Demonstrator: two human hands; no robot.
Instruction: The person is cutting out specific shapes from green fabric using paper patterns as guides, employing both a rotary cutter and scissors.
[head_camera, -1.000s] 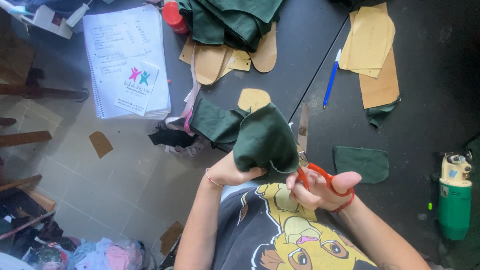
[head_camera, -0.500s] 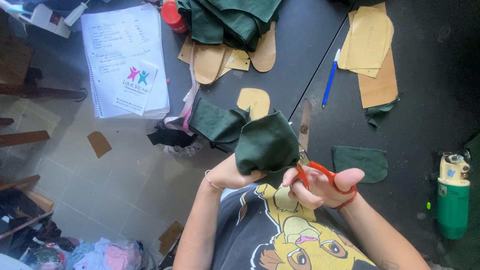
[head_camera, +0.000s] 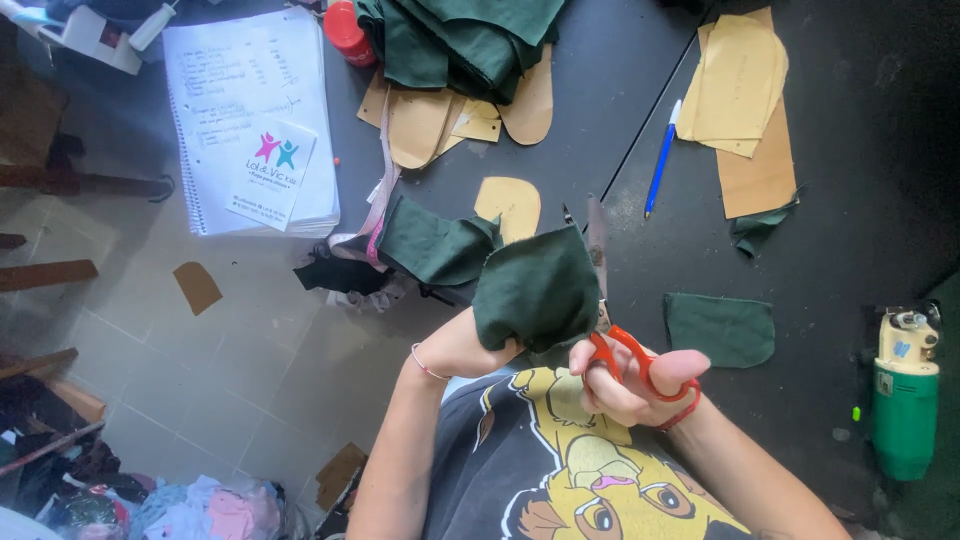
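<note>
My left hand (head_camera: 480, 345) holds up a piece of dark green fabric (head_camera: 535, 290), which drapes over and hides most of the fingers. My right hand (head_camera: 630, 375) grips red-handled scissors (head_camera: 610, 320), thumb and fingers through the loops. The blades point away from me along the right edge of the fabric. A cut green fabric piece (head_camera: 720, 328) lies flat on the dark table (head_camera: 850, 240) just right of the scissors. Another green scrap (head_camera: 435, 245) hangs off the table edge to the left.
A stack of green cloth (head_camera: 460, 40) and tan paper patterns (head_camera: 420, 125) lie at the top. More tan patterns (head_camera: 745, 90), a blue pen (head_camera: 662, 158), a spiral notebook (head_camera: 245, 120), a red cap (head_camera: 347, 30) and a green electric cutter (head_camera: 903, 400) surround them. Tiled floor lies left.
The scissors and held fabric have shifted slightly away from me along the cloth edge. Everything on the table stays put.
</note>
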